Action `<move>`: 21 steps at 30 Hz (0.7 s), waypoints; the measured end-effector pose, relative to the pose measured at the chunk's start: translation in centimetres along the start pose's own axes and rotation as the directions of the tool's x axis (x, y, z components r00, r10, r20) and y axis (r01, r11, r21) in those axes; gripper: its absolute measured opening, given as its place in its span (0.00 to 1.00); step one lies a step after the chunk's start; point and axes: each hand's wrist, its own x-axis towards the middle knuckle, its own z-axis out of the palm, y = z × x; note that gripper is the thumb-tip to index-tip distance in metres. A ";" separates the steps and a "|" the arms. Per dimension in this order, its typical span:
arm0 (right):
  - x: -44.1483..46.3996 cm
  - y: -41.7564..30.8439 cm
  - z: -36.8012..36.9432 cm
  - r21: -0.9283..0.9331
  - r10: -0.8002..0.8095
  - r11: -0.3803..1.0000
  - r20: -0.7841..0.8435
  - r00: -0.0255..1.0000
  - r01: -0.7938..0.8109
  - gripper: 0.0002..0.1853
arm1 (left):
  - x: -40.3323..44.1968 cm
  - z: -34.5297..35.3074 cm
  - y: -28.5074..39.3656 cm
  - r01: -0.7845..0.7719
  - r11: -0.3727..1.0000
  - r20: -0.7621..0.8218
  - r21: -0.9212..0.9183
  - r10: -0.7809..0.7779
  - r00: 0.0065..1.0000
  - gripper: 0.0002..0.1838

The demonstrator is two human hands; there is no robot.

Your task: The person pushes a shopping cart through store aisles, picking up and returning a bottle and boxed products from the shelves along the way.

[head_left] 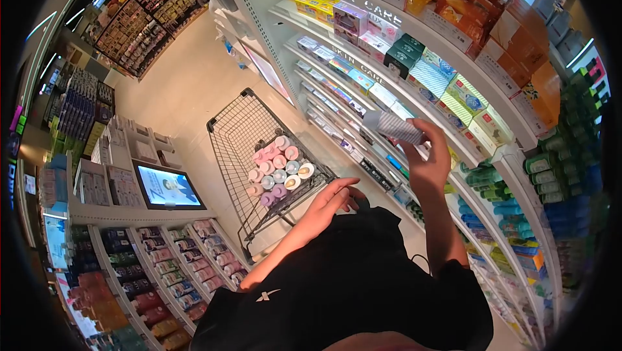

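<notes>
My right hand is raised in front of the shelves, its fingers closed around a small box with grey and white stripes. The box is tilted, apart from the shelf edge behind it. My left hand is close to my body at the near side of the shopping cart. Its fingers are stretched out and loosely bent, with nothing seen in them. Inside the cart stand several pump bottles in pink, white and purple, gathered at the near end.
On the right, a curved white shelf unit carries soap boxes, orange packs and green bottles. To the left stands another shelf with a lit screen and rows of bottles. A pale floor runs between them.
</notes>
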 end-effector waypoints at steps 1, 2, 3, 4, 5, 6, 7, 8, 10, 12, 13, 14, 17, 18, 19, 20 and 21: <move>-1.9 0.7 1.5 0.296 0.089 0.951 0.029 0.996 -0.094 0.28 | -0.1 0.4 0.9 -0.025 0.999 -0.014 -0.048 0.025 1.000 0.28; -3.5 1.7 3.0 0.563 0.169 0.806 0.080 0.982 -0.184 0.31 | 0.0 0.8 1.8 -0.050 0.994 -0.031 -0.093 0.048 0.998 0.31; -4.4 2.1 4.0 0.637 0.189 0.732 0.151 0.970 -0.242 0.35 | 0.2 0.8 1.5 -0.130 0.988 -0.038 -0.084 0.127 0.991 0.34; -4.9 1.0 4.7 0.621 0.328 0.693 0.179 0.928 -0.365 0.35 | 0.3 0.8 1.1 -0.202 0.977 -0.046 -0.075 0.199 0.979 0.37; -5.4 0.9 5.3 0.669 0.385 0.598 0.242 0.891 -0.441 0.34 | 0.2 0.8 1.3 -0.207 0.978 -0.036 -0.033 0.206 0.978 0.41; -5.5 0.8 5.8 0.707 0.429 0.497 0.304 0.850 -0.504 0.33 | 0.4 0.9 1.9 -0.189 0.981 -0.046 -0.032 0.187 0.981 0.41; -5.7 0.3 6.1 0.740 0.404 0.440 0.344 0.848 -0.509 0.27 | 0.6 1.0 2.7 -0.225 0.971 -0.044 0.086 0.229 0.972 0.42; -6.0 0.6 6.2 0.742 0.413 0.429 0.346 0.842 -0.515 0.27 | 0.7 1.0 3.0 -0.261 0.944 -0.032 0.202 0.272 0.962 0.44; -6.8 1.8 6.1 0.751 0.392 0.083 0.580 0.715 -0.655 0.23 | 0.8 0.6 3.1 -0.224 0.961 -0.026 0.162 0.231 0.973 0.44; -8.1 2.8 6.0 0.743 0.406 0.028 0.603 0.687 -0.669 0.20 | 0.9 0.4 3.8 -0.185 0.974 0.028 0.128 0.183 0.983 0.42; -8.7 3.7 5.9 0.712 0.397 0.043 0.631 0.666 -0.700 0.20 | 0.8 0.7 3.9 -0.177 0.973 -0.016 0.146 0.181 0.983 0.40; -9.1 4.7 6.0 0.679 0.381 0.059 0.662 0.646 -0.731 0.20 | 0.7 1.0 3.7 -0.179 0.972 -0.014 0.151 0.183 0.983 0.40; -8.9 3.9 5.6 0.580 0.422 0.202 0.676 0.604 -0.789 0.24 | 0.6 1.5 2.9 -0.119 0.955 -0.115 0.273 0.155 0.981 0.41; -9.9 5.5 6.6 0.646 0.391 0.159 0.653 0.649 -0.746 0.27 | 0.6 1.5 2.6 -0.114 0.964 -0.122 0.242 0.146 0.982 0.40; -9.4 4.7 6.5 0.637 0.396 0.198 0.643 0.656 -0.745 0.29 | 0.7 1.6 2.5 -0.076 0.971 -0.150 0.227 0.112 0.982 0.39; -9.4 4.1 6.4 0.645 0.391 0.285 0.596 0.701 -0.709 0.32 | 0.9 1.5 2.3 -0.142 0.952 -0.149 0.270 0.187 0.971 0.38; -9.6 4.1 6.5 0.656 0.416 0.280 0.575 0.705 -0.700 0.33 | 1.2 1.3 1.5 -0.142 0.982 -0.165 0.122 0.161 0.973 0.37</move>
